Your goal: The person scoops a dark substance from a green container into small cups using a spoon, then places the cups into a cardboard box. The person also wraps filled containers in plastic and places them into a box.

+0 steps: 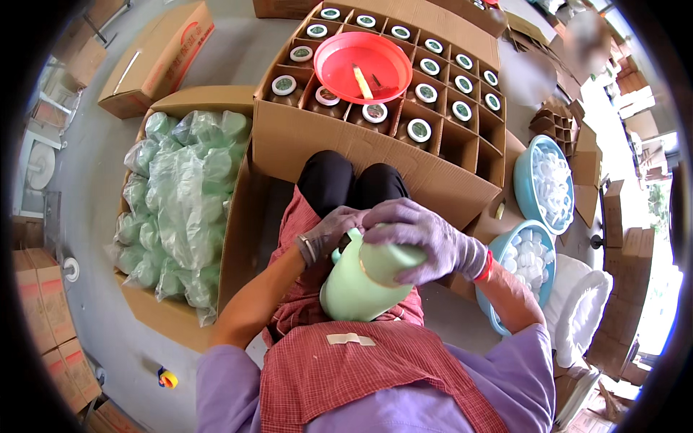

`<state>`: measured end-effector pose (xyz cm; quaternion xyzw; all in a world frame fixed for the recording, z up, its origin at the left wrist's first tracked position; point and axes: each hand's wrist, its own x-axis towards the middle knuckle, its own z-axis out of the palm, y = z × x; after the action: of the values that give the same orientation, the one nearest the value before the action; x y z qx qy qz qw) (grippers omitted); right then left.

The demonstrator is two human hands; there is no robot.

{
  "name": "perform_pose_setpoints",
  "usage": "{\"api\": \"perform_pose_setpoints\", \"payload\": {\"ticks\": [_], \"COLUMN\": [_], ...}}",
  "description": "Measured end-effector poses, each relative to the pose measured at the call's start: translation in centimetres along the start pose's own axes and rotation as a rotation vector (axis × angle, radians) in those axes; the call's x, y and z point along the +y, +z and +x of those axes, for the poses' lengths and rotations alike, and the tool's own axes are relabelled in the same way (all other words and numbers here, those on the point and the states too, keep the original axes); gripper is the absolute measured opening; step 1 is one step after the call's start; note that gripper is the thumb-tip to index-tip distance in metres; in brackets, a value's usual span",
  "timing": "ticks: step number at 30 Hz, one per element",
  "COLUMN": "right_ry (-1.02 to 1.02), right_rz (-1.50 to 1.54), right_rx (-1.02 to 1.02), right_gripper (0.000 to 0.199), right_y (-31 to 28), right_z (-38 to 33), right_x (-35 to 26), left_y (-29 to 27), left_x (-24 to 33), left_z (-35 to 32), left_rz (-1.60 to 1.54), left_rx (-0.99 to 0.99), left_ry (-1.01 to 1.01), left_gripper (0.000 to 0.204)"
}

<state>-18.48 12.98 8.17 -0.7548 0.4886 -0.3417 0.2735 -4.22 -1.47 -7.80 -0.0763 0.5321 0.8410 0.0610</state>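
Note:
A light green jug [357,283] with a small handle rests tilted on my lap, over a red checked apron. My right hand [426,234], in a thin pale glove, is wrapped round its upper part, with the fingers spread across the top. My left hand [333,232], also gloved, is closed at the jug's handle side, close to my right fingertips. Part of the jug's upper end is hidden under my hands. Directly ahead stands a divided cardboard box [346,137] holding several jars or flasks with white-rimmed round tops [419,130].
On the divided box sits a red basin [333,58] with a yellow-handled tool [362,81]. At left, an open carton [234,249] holds several plastic-wrapped green pieces [180,195]. Two blue tubs [523,162] of white parts stand at right. A tape roll [168,379] lies on the floor.

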Motion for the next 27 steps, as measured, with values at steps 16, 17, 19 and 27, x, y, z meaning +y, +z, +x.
{"api": "perform_pose_setpoints", "payload": {"ticks": [16,17,19,27], "right_ry": [0.547,0.496,0.477,0.457], "right_rz": [0.038,0.076,0.066,0.147], "right_rx": [0.099,0.089,0.081,0.254], "right_gripper": [0.055,0.055,0.054,0.05], "right_y": [-0.5,-0.3,0.2,-1.0], "right_z": [3.5,3.6,3.9,5.4], "right_x": [2.5,3.9,4.8,6.7], "left_y": [2.6,1.4,-3.5,-31.9], "left_x": [6.1,5.9,5.5,9.7], "left_z": [-11.1,-11.5,-12.5,-12.9], "left_rz": [0.021,0.243,0.524,0.797], "left_rx": [0.44,0.521,0.604,1.359], "left_ry": [-0.116,-0.071,0.119,0.328], "left_gripper": [0.042,0.038,0.033,0.026]}}
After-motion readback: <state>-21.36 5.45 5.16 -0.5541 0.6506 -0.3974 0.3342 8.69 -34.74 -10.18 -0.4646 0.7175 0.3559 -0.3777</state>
